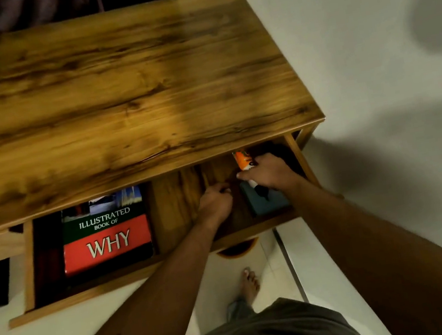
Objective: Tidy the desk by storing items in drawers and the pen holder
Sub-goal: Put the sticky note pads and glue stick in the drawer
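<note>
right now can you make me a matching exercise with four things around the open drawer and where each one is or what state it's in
Things
1. red and green hardcover book titled WHY
2. orange and white tube with a black cap
3. dark teal rectangular box
4. left hand

Places or states
A. gripped by the right hand
B. lying flat in the left part of the wooden drawer
C. fingers curled, over the middle of the drawer
D. on the drawer floor, partly under the right hand

Pairs: 1-B, 2-A, 3-D, 4-C
</note>
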